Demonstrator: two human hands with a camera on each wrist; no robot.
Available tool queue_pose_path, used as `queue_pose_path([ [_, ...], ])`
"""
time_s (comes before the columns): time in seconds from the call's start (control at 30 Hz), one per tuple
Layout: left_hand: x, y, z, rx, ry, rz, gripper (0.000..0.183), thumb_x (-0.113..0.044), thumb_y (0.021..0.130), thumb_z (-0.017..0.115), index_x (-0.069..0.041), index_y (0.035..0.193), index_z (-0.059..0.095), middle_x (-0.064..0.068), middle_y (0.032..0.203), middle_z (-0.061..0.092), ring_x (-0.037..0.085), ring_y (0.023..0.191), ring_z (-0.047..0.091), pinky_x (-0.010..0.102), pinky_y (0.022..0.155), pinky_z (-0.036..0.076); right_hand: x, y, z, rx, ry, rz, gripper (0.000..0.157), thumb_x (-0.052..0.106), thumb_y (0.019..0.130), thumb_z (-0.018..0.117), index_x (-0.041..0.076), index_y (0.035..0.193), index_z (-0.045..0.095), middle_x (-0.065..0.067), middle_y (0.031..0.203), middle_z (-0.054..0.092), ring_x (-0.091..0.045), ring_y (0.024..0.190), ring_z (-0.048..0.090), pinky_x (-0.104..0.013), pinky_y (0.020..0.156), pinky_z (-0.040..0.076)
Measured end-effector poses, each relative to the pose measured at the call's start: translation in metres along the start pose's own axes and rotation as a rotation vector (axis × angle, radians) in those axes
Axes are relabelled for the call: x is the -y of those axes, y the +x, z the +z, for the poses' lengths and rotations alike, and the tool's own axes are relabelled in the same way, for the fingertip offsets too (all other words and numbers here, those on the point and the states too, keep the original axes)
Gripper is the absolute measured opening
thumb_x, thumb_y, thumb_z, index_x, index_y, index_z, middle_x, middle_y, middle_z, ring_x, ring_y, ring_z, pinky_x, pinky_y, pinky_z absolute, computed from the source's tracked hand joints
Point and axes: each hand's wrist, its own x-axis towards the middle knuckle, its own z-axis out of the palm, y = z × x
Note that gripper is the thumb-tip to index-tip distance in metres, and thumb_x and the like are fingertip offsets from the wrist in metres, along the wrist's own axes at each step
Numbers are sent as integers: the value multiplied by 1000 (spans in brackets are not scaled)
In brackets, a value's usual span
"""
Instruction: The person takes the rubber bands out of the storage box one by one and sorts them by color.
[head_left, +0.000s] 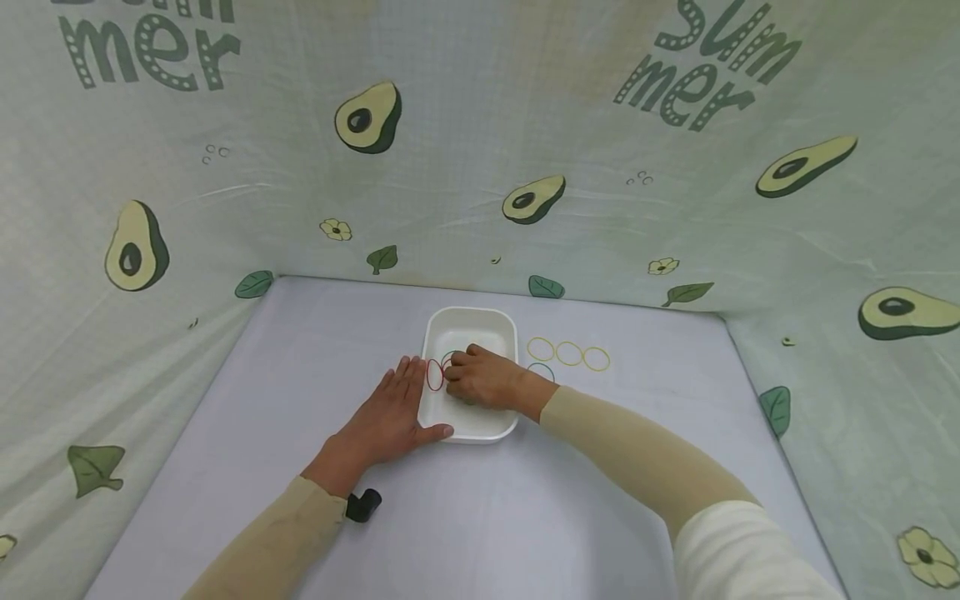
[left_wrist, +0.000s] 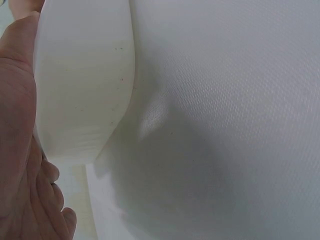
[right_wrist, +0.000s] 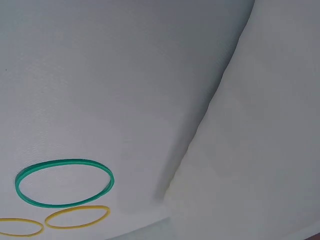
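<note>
We look into a booth [head_left: 825, 242] of sorts — pale sheeting [head_left: 450, 108], printed with avocados [head_left: 525, 200], leaves [head_left: 546, 287] and "Summer" lettering [head_left: 167, 55], hangs on three sides of a white bench [head_left: 450, 525]. Whether it stands in a home or lab, we cannot tell.

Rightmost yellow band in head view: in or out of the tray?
Out. The head view shows the yellow band on the table, right of the white tray.
</note>
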Motion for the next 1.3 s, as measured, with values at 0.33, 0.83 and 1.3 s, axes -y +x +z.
queue_pose_path([
  [0.33,-2,-2,-2,-37,-13,28,113,-79,85,45,3,155,9,22,162,13,35,152,9,50,122,17,13,-3,4,30,-36,83,21,29,99,52,15,109,64,4,114,60,-17,108,50,-34,87,44],
  [0.83,0,-3,0,-48,-2,46,114,-83,84,37,2,155,10,21,162,14,36,151,10,51,122,19,23,3,4,-55,99,97,26,40,93,62,20,110,62,3,117,57,-19,116,46,-35,96,40],
  [1.3,2,-1,3,-59,8,59,113,-83,84,36,3,155,12,21,162,15,36,151,10,51,122,19,36,14,9,1,22,129,18,27,98,52,16,108,63,3,109,59,-18,110,48,-36,97,41],
])
